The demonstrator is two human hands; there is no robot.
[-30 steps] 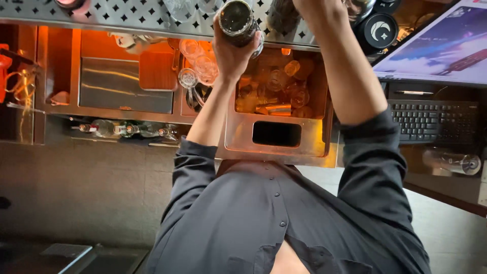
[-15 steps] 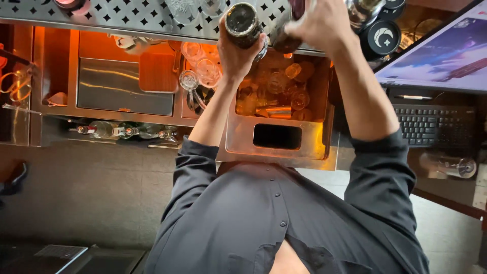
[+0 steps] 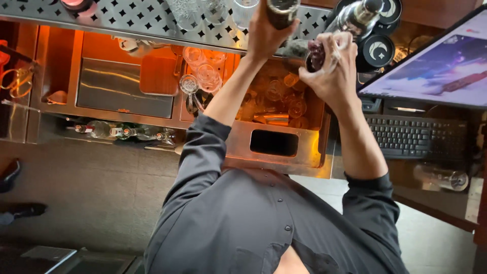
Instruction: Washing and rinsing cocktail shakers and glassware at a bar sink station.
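My left hand [image 3: 264, 38] is raised at the top centre and grips a dark cylindrical bottle [image 3: 282, 9] whose upper part runs out of view. Just to its right, my right hand [image 3: 332, 71] is closed around a small dark reddish object [image 3: 315, 53]; I cannot tell what it is. A shiny metal bottle [image 3: 357, 15] stands right behind that hand, apart from the fingers. Both arms wear dark sleeves [image 3: 203, 152] rolled to the elbow.
A perforated metal shelf [image 3: 127, 20] with upturned glasses [image 3: 185, 7] runs along the top. Below it are an orange-lit well of glasses [image 3: 284, 96], a steel bin [image 3: 122, 91] and a rail of bottles [image 3: 122, 133]. A keyboard [image 3: 421, 139], screen [image 3: 436, 71] and glass [image 3: 441, 177] are right.
My right hand has come down from the top edge and now sits beside the left, closed on the small dark object. The left hand has lifted the bottle slightly higher.
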